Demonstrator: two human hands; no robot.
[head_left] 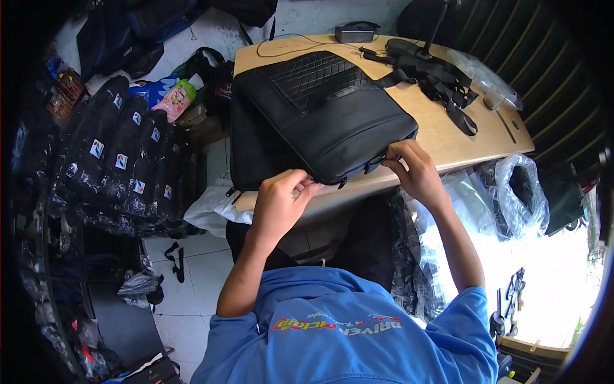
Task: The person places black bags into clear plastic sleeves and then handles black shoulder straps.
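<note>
Nearest the camera, the person's blue shirt (345,333) fills the lower edge, and both bare forearms reach up from it toward a black laptop bag (320,118). The bag lies flat on a light wooden table (448,137), its near edge hanging slightly over the table's front and its quilted panel facing up.

The left hand (281,201) sits at the bag's near-left corner, fingers curled and pressed against the edge by the zipper — whether they actually pinch a zipper pull cannot be told. The right hand (409,166) is at the bag's near-right corner, thumb and fingertips drawn together on the edge there, pinching the trim or a small black fitting.

Right of the bag, clear plastic wrapping (518,192) bunches below the table's edge. Left of the bag, rows of black bags in plastic sleeves (121,160) stand stacked on the floor, each with a small white tag.

Beyond the bag, on the far part of the table, a black shoulder strap (435,77) lies in a loose tangle — just past the bag's far-right corner. A small dark box (357,32) with a thin cable sits at the table's far edge.
</note>
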